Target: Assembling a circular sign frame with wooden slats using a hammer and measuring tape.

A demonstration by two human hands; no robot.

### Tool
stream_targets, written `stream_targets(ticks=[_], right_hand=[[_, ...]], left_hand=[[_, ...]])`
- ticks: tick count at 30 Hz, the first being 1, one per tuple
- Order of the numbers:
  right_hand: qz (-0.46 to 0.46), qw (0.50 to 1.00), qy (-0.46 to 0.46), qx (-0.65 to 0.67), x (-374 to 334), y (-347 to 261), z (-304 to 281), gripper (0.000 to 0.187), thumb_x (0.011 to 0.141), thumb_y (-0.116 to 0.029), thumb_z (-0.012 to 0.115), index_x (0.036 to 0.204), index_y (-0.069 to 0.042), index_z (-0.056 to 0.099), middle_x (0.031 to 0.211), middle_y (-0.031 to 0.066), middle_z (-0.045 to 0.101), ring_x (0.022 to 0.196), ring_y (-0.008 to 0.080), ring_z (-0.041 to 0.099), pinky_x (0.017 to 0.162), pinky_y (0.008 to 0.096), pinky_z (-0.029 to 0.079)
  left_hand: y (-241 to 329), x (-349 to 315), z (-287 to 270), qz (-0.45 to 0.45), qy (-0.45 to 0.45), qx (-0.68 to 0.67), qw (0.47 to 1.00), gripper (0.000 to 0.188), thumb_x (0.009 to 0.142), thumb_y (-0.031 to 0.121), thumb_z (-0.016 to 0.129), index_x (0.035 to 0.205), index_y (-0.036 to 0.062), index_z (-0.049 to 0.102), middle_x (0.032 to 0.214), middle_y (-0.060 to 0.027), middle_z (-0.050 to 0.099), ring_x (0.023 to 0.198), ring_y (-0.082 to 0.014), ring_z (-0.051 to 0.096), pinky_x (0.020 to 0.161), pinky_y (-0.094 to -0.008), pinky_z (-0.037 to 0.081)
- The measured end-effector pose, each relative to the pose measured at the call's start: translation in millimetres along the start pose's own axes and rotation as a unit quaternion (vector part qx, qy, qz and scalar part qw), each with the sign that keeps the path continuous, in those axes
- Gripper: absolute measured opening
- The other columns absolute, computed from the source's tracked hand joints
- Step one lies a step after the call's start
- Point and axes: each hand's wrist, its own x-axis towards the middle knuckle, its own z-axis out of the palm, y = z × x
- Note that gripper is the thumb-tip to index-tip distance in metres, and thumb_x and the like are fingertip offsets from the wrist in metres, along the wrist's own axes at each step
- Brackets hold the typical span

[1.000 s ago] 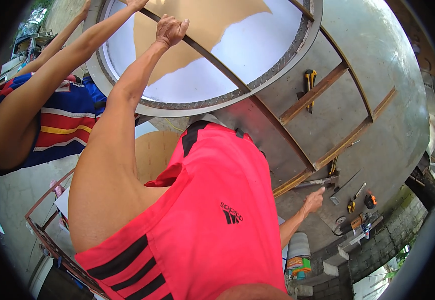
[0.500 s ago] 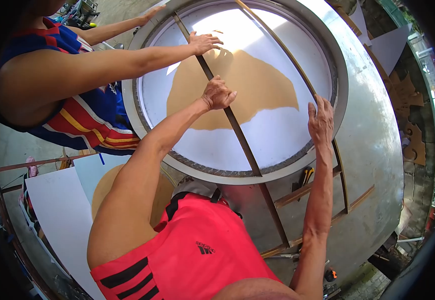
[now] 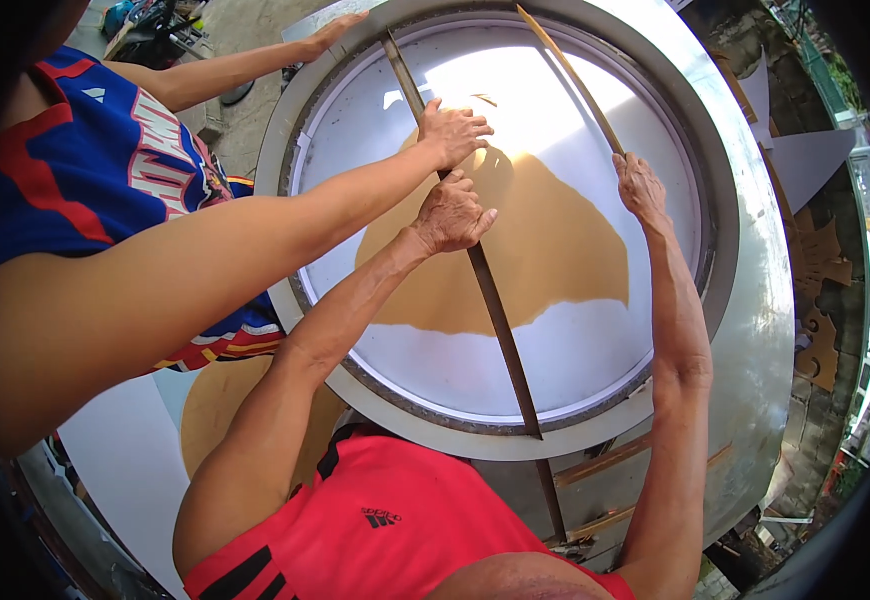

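A large round ring with a grey rim [image 3: 290,150] lies before me, with a white sheet [image 3: 425,375] and an irregular brown patch [image 3: 545,240] inside it. Across the ring runs a dark, narrow bar [image 3: 503,325]. My left hand [image 3: 452,213] is closed on this bar near its middle. Just beyond it, a co-worker's hand [image 3: 455,135] rests on the same bar. My right hand [image 3: 641,188] has its fingers curled round a second, yellowish-brown strip [image 3: 580,90] over the ring's right part. My forearm hides whatever continues below that hand.
The co-worker stands at the left, the other hand [image 3: 340,32] on the rim. A shiny metal surface [image 3: 760,400] extends under the ring at the right. Wooden crosspieces [image 3: 605,460] show below the rim. A white board [image 3: 125,470] lies at lower left, brown cut-out pieces [image 3: 817,345] at far right.
The ring now appears lower in view. My right hand has moved farther up along its strip and curled its fingers. The co-worker's hand and my left hand are closer together.
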Motion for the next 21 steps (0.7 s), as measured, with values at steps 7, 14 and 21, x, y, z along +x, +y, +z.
stream_targets(ticks=[7, 14, 21], right_hand=[[0.045, 0.999, -0.02, 0.012, 5.8, 15.7, 18.9, 0.046, 0.105, -0.05, 0.03, 0.105, -0.01, 0.052, 0.086, 0.0265, 0.067, 0.086, 0.0503, 0.063, 0.074, 0.0602, 0.047], [0.057, 0.998, -0.014, 0.026, 6.8, 15.5, 19.3, 0.045, 0.105, -0.051, 0.026, 0.106, -0.013, 0.05, 0.084, 0.0266, 0.067, 0.085, 0.0518, 0.062, 0.072, 0.0604, 0.047], [0.067, 0.998, -0.023, 0.004, 8.9, 15.5, 21.2, 0.045, 0.105, -0.051, 0.027, 0.102, -0.011, 0.049, 0.081, 0.0253, 0.067, 0.08, 0.0509, 0.063, 0.069, 0.0608, 0.047]], left_hand=[[-11.6, -3.9, 24.3, -0.002, 0.102, -0.117, 0.988, 0.04, 0.08, 0.02, 0.06, 0.043, 0.0096, 0.05, 0.048, -0.0046, 0.043, 0.062, -0.0207, 0.047, 0.08, -0.0338, 0.044], [-11.5, -1.6, 25.8, 0.033, 0.148, -0.1, 0.983, 0.04, 0.079, 0.017, 0.06, 0.043, 0.0101, 0.043, 0.048, -0.0045, 0.039, 0.058, -0.0209, 0.044, 0.076, -0.0334, 0.043], [-13.6, -2.3, 31.2, 0.037, 0.15, -0.087, 0.984, 0.04, 0.08, 0.017, 0.06, 0.044, 0.0094, 0.043, 0.049, -0.0045, 0.036, 0.058, -0.0208, 0.043, 0.076, -0.033, 0.043]])
